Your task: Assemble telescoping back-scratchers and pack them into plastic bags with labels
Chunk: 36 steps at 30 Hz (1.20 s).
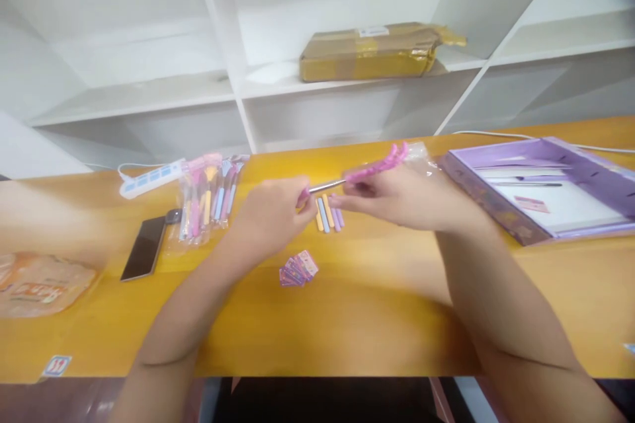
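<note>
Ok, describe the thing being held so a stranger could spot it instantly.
Find the long wooden table; over its middle, the left hand and right hand face each other. Between them runs a slim rod with a bright pink end. Its shiny silver shaft sets it apart from the pastel sticks lying nearby.

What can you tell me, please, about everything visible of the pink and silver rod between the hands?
The rod has a shiny shaft, seemingly metal, between pink ends. One end, apparently plastic, branches into blurred prongs like fingers. It is held above the table, slanting, pronged end higher in the picture. The left hand grips and mostly hides the other end; the right hand holds it near the prongs.
</note>
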Motion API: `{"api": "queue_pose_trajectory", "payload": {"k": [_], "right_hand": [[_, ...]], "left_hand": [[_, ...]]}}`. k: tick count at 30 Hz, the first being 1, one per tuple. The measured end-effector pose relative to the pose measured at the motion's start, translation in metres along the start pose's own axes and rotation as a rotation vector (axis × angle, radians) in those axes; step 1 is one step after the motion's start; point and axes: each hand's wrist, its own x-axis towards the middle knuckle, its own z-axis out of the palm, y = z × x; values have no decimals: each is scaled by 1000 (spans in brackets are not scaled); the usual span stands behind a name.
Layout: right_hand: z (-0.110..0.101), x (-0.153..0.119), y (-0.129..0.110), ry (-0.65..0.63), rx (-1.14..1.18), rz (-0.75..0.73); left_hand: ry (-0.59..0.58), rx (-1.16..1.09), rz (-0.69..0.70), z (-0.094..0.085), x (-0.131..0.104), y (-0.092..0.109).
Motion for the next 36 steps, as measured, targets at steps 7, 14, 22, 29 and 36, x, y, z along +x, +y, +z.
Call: {"api": "queue_pose_trajectory", "payload": {"k": [7,14,22,29,36], "right_hand": [[60,16,-15,-6,660,-114],[77,22,-14,36,714,-108],[82,22,-21,92,675,-52],[98,21,-15,159,662,-95],[97,17,-19,176,532,-139]], "left_hand": [[366,350,221,23,1,-13],[477,400,336,39,7,-27],[541,431,447,40,23,-51],[535,438,546,33,32,-59],[473,397,575,33,35,-67]]}}
